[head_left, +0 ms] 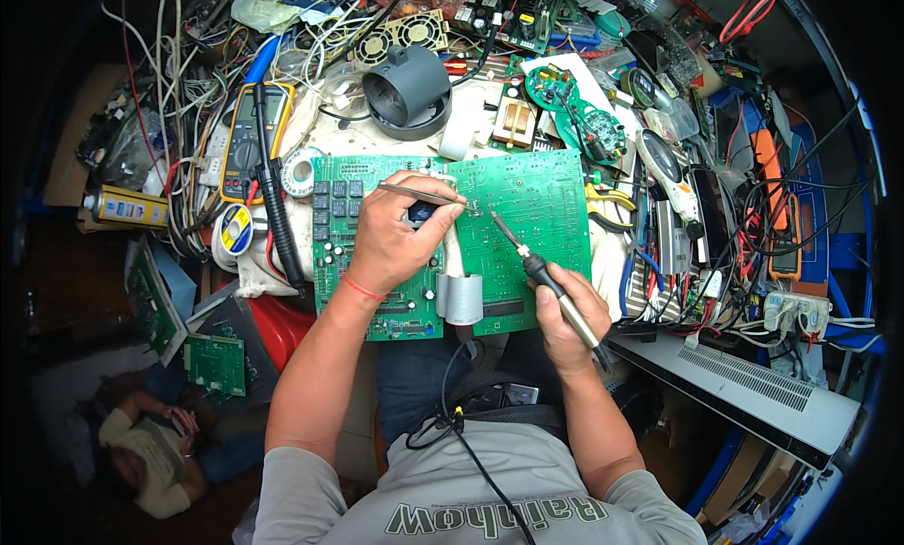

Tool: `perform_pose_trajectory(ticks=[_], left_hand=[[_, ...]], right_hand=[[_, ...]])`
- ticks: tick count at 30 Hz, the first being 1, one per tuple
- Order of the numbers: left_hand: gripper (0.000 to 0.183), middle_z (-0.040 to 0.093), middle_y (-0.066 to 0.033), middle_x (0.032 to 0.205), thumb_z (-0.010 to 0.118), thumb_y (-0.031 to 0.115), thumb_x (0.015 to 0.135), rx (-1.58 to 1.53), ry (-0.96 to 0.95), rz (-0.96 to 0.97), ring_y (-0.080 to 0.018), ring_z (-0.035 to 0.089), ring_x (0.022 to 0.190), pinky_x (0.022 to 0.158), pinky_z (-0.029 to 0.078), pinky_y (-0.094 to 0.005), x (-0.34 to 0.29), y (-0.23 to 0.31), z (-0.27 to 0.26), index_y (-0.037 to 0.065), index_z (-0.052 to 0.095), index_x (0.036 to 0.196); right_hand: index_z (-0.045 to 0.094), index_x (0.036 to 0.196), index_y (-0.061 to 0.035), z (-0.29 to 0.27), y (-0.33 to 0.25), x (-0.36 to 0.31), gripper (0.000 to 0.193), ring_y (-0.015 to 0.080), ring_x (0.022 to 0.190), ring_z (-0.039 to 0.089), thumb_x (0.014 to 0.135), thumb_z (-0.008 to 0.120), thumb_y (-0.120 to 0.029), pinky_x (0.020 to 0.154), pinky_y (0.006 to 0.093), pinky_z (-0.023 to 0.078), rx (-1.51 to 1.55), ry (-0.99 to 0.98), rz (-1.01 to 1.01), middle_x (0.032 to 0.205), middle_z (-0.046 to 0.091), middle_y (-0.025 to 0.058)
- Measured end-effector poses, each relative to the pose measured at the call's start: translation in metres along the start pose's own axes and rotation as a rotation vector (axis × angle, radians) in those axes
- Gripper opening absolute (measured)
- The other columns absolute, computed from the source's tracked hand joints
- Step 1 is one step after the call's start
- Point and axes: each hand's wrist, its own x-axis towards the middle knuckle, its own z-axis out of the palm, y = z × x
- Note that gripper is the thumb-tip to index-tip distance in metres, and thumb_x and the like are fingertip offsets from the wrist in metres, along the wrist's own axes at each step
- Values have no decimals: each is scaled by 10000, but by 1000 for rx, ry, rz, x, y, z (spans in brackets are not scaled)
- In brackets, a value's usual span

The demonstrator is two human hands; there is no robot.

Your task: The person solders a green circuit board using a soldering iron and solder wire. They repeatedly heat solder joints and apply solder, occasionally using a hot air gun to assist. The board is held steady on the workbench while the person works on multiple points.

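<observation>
The left hand (400,227) hides part of the left circuit board (412,286); tip of slim metal tool (414,192) too small to tell; shirt (471,484) cropped below.

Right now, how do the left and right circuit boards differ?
The left circuit board carries raised components, including black relays, while the right circuit board shows a mostly flat face. The left hand hides much of the left circuit board, whereas most of the right circuit board is in plain view. Both are green and lie side by side.
</observation>
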Motion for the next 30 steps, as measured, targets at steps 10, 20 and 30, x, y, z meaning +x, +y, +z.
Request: perform_pose_trajectory(ticks=[10, 20, 30], left_hand=[[168, 772, -109, 1035, 772, 10, 948, -412, 92, -255, -132, 719, 934, 839, 577, -280, 14, 32, -3, -25, 704, 1098], [172, 732, -153, 1066, 709, -34, 977, -493, 337, -425, -212, 744, 971, 884, 625, -341, -103, 103, -55, -24, 618, 1123], [191, 663, -129, 1124, 629, 27, 1048, -475, 707, -757, -290, 758, 1010, 867, 662, -370, -237, 82, -97, 17, 535, 1215]], right_hand=[[699, 1187, 107, -27, -4, -7, 321, 266, 862, 766, 923, 741, -72, 772, 337, 606, 221, 185, 79, 996, 758, 214], [682, 1233, 116, -72, 2, -35, 412, 237, 832, 747, 965, 713, -196, 818, 349, 592, 178, 359, 139, 935, 767, 196], [583, 1335, 186, -83, 16, -49, 454, 282, 908, 722, 997, 628, -113, 911, 388, 583, 319, 275, 127, 1083, 718, 264]])
